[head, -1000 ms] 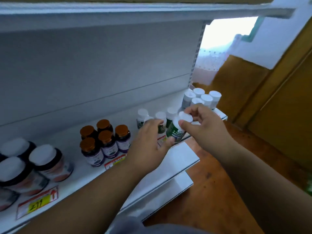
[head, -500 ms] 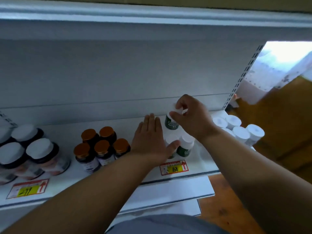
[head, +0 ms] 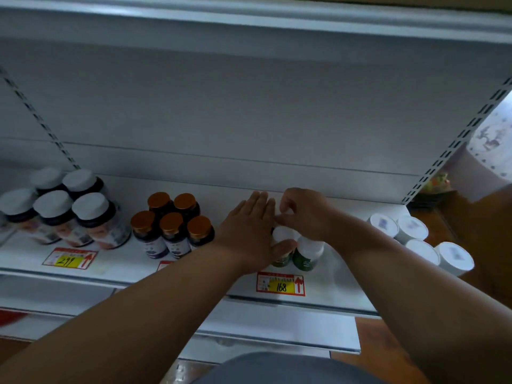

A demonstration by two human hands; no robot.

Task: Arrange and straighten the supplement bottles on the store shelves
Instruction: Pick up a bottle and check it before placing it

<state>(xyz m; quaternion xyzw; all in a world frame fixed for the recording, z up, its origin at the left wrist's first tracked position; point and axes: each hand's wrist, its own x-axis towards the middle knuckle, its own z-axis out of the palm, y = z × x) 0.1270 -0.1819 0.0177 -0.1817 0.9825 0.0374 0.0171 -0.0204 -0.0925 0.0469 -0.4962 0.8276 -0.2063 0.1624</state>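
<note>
Hands are meeting at the green bottles (head: pixel 306 257) mid-shelf. Left hand (head: pixel 250 231) is lying flat, fingers straight and together, pressing against the cluster's 9 o'clock side, thumb tucking under a white cap. Right hand (head: pixel 303 214) is curling over the back bottle at 12 o'clock of the group, fingers pinching its cap. Shelf (head: pixel 346 284) is carrying everything. Amber-cap bottles (head: pixel 171 225) are standing at 9 o'clock of the hands, big white-lid jars (head: pixel 66 209) further that way. White tubs (head: pixel 421 242) are sitting at 3 o'clock. Price tag (head: pixel 280 284) reading 168 is sitting at 6 o'clock of the green bottles.
</note>
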